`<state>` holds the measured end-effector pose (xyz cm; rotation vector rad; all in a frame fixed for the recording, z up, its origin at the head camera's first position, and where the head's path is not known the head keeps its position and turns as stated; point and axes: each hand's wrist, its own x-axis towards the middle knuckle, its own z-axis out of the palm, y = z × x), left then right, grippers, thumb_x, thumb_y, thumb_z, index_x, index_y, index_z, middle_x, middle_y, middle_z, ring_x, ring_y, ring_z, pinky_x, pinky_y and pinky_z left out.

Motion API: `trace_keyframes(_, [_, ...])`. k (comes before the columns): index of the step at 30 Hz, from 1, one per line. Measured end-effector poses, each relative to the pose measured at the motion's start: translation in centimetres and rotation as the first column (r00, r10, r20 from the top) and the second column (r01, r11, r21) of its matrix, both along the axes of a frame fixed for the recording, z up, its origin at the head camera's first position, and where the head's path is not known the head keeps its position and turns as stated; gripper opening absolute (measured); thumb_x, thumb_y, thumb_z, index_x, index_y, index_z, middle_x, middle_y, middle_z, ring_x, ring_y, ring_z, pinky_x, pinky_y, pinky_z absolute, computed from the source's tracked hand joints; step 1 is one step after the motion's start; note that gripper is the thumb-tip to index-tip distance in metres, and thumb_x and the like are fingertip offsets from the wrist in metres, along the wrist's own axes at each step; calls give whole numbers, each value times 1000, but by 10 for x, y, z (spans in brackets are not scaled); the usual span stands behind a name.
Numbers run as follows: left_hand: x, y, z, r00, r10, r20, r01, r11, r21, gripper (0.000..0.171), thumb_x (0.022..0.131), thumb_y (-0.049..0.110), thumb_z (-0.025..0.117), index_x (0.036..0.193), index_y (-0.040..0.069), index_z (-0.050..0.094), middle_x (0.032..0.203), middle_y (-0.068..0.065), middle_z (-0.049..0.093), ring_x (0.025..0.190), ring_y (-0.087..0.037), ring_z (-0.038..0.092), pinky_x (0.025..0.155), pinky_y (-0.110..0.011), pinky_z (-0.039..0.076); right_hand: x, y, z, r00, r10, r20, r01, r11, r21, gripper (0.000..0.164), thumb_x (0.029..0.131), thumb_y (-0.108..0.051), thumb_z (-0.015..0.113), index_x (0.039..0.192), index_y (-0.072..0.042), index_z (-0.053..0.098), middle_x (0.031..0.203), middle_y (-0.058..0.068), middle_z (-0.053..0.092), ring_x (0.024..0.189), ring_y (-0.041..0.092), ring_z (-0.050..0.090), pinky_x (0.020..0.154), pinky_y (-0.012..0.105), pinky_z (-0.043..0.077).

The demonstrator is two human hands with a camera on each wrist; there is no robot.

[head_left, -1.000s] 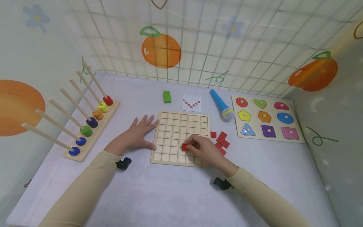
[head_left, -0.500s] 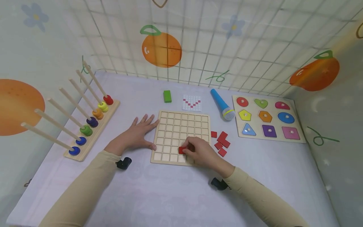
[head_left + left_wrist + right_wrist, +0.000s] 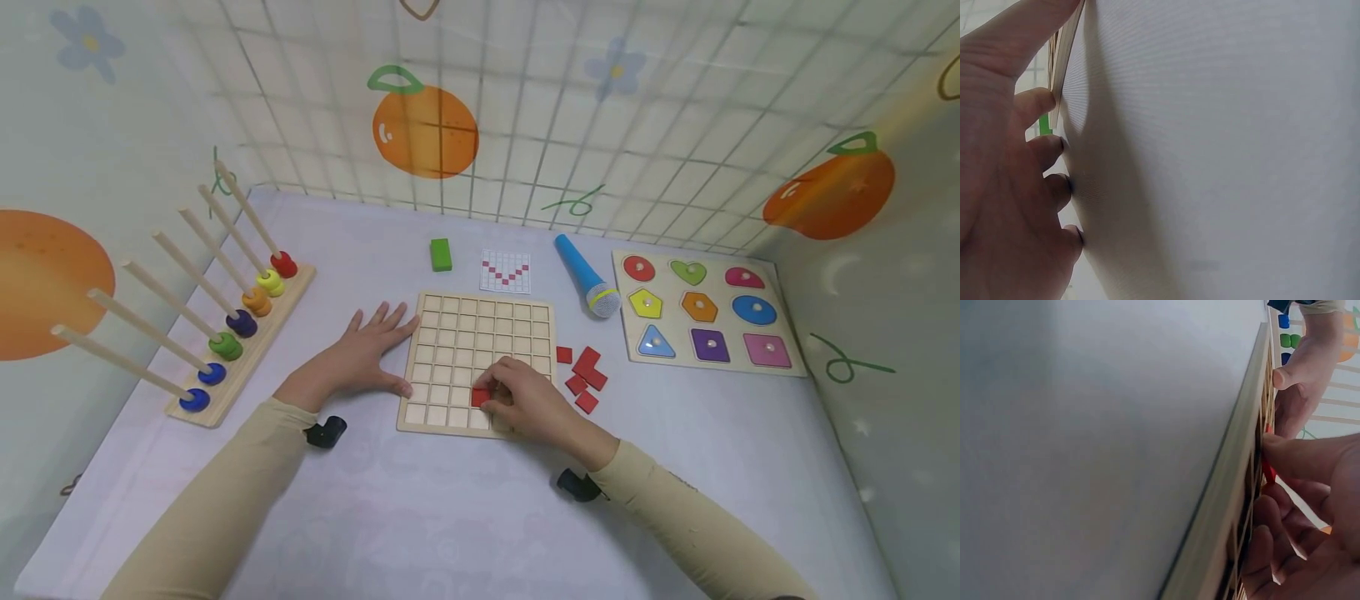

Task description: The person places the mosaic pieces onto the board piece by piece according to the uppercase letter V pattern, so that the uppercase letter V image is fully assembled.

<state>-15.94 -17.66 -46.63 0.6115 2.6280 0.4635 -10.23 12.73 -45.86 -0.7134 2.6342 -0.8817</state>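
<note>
A wooden grid board (image 3: 442, 354) lies flat on the table. My left hand (image 3: 362, 354) rests spread on the cloth, its thumb and index finger touching the board's left edge. Over the lower middle of the grid, my right hand (image 3: 528, 398) holds a small red square tile (image 3: 480, 398) between thumb and fingers. In the right wrist view that red tile (image 3: 1269, 464) sits low at the grid, partly hidden by the thumb. Several loose red tiles (image 3: 587, 402) lie just right of the board.
Behind the board are a green block (image 3: 441, 255), a pattern card (image 3: 505, 272) with a red V, and a blue toy microphone (image 3: 581, 271). A shape puzzle (image 3: 636, 335) lies at the right. On the left stands a peg rack (image 3: 296, 293) with coloured rings.
My right hand has moved slightly left and toward me with the red tile, then lowered it into the grid. The left hand stays where it was.
</note>
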Motion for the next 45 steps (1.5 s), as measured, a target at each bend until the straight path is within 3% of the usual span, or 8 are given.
trace_keyframes(11, [0,-1,-1,1000,-1,0,1,1000,3,125,69,66,83,164,17,18,170,-12,2,155,-37,-8,122,-60,-9,1,1,-2,998,26,-55,-24,999,30,19,89,-22,81,107,-21,74,106,-11,60,90,6,53,78,24,52])
trace_keyframes(20, [0,0,-1,1000,5,1,-5,1000,8,125,68,67,82,164,18,19,171,-12,3,156,-36,-8,122,-60,-9,2,1,-3,999,14,-33,-13,999,36,25,90,-23,78,115,-21,72,108,-10,58,92,9,51,76,24,50])
trace_keyframes(25, [0,-1,-2,1000,6,-1,-6,1000,10,125,68,68,82,164,18,18,171,-11,3,156,-36,-8,122,-59,-9,3,2,-2,1000,-14,-5,14,1000,13,30,91,-25,77,120,-23,71,107,-12,57,91,8,52,73,24,51])
trace_keyframes(37, [0,-1,-3,1000,-2,-4,2,1000,18,125,68,69,81,164,18,18,171,-11,2,156,-35,-9,122,-59,-9,1,23,1,996,-83,22,85,994,-73,25,91,-19,78,115,-20,72,100,-8,59,87,11,57,76,26,54])
trace_keyframes(45, [0,-2,-5,1000,0,-8,0,1000,21,125,68,70,81,164,18,19,171,-12,3,156,-36,-8,122,-60,-9,0,47,6,986,-163,15,164,986,-23,28,90,-20,78,117,-20,71,100,-7,60,87,13,57,74,27,54])
